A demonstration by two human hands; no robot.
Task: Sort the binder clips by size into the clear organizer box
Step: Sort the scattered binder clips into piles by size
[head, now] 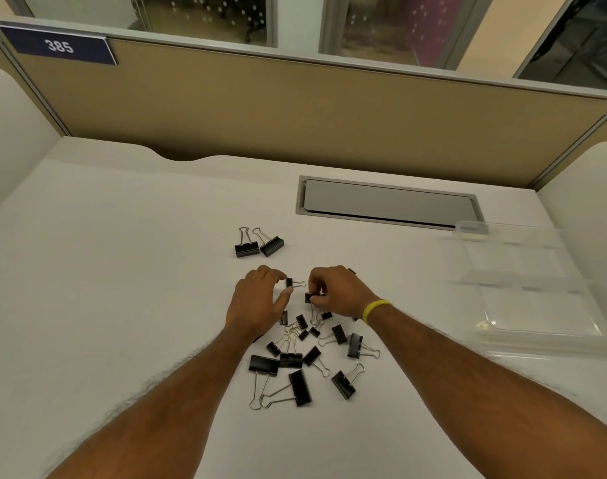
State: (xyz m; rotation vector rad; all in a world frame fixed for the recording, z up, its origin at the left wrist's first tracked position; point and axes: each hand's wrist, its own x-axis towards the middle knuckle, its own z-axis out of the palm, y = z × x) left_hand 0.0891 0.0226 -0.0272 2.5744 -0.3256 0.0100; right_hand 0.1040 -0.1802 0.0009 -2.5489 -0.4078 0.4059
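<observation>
A loose pile of black binder clips (297,357) of mixed sizes lies on the white desk (122,271) in front of me. Two larger clips (259,244) sit apart, side by side, farther back. My left hand (257,302) pinches a small clip (289,282) between thumb and fingers just above the pile. My right hand (340,292), with a yellow band on the wrist, grips another small clip (309,298). The clear organizer box (527,292) stands open at the right, its compartments looking empty.
A grey cable hatch (388,202) is set into the desk behind the clips. A tan partition (295,115) with a "385" sign (58,46) closes the back. White side panels stand at both edges.
</observation>
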